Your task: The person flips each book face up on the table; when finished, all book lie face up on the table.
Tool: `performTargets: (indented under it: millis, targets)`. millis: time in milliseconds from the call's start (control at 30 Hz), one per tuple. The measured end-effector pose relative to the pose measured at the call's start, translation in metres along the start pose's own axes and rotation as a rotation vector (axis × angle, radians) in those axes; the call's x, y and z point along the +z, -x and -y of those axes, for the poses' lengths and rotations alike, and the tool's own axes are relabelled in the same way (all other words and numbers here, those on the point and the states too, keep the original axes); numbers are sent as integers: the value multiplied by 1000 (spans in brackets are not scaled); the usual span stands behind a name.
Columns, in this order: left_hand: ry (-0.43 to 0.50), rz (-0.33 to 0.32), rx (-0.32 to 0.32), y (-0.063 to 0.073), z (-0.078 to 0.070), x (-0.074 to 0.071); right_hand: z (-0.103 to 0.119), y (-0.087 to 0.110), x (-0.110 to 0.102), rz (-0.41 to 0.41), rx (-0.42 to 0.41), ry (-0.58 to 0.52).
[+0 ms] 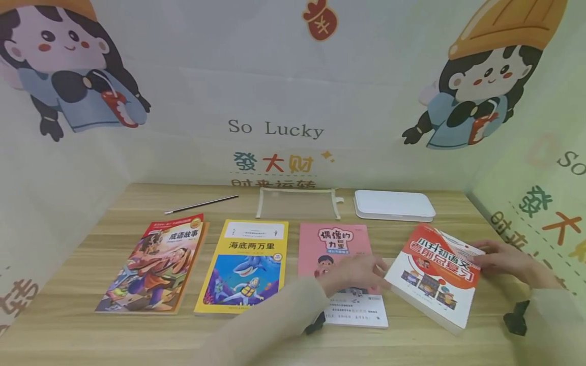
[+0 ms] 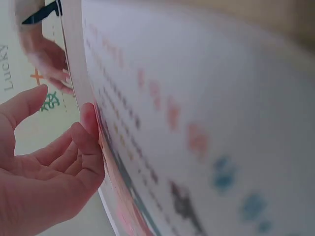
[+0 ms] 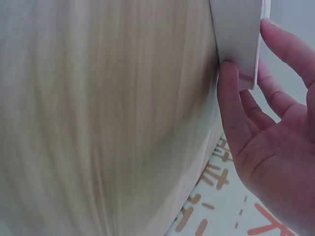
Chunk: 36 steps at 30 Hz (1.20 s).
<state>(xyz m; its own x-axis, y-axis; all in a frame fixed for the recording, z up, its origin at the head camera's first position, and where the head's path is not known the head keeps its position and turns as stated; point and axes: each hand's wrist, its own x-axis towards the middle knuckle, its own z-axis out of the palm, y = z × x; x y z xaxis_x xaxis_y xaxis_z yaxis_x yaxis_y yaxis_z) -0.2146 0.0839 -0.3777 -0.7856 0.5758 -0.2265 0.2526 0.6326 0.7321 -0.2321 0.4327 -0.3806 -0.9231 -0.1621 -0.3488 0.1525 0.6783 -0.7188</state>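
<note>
A thick red-and-white book [image 1: 435,274] lies tilted at the right of the row in the head view. My right hand [image 1: 508,262] grips its upper right corner, and the right wrist view shows the thumb and fingers [image 3: 229,98] around the white book's edge. My left hand [image 1: 350,274] is over the pink book [image 1: 336,234], fingertips close to the thick book's left edge. In the left wrist view, its fingers are loosely bent beside the pink book's white printed band [image 2: 197,98], with the thumb standing apart. The left hand covers part of the pink cover.
To the left lie a yellow book [image 1: 249,264] and a red comic-style book [image 1: 155,264]. Along the back are a thin black pencil [image 1: 201,204], a mesh zip pouch [image 1: 296,204] and a white case [image 1: 393,205]. Printed cloth walls [image 1: 201,101] enclose the wooden table [image 1: 114,340].
</note>
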Motion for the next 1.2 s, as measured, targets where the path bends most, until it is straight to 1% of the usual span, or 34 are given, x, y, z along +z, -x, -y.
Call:
performTargets:
  millis: [100,167,200,367,400,467,533,700,767,900,967,1100,1200]
  targets:
    - [-14,27,33,6,1,6,3,-6,3,7,-11,-20]
    - [37,65,62,10,1,9,7,-9,5,4,-13,-17]
    - [31,79,78,12,1,11,9,-11,6,-2,-16,-14]
    - [46,166,100,23,-3,17,24,-16,13,-19,-55,23]
    - [52,181,100,25,-4,18,27,-17,14,-16,-65,29]
    - [94,212,89,29,-6,20,33,-20,15,-3,-88,35]
    - [112,235,104,32,-8,22,37,-22,16,16,-111,40]
    - [75,249,150,38,-10,27,44,-28,19,45,-133,42]
    - [78,252,147,39,-11,28,46,-30,21,48,-130,33]
    - [129,271,111,39,-12,30,48,-34,23,47,-129,24]
    - [136,271,106,40,-12,30,48,-35,23,46,-132,28]
    - [133,258,125,41,-9,26,50,-34,23,50,-135,32]
    - [174,250,161,44,-3,18,50,-32,23,54,-124,45]
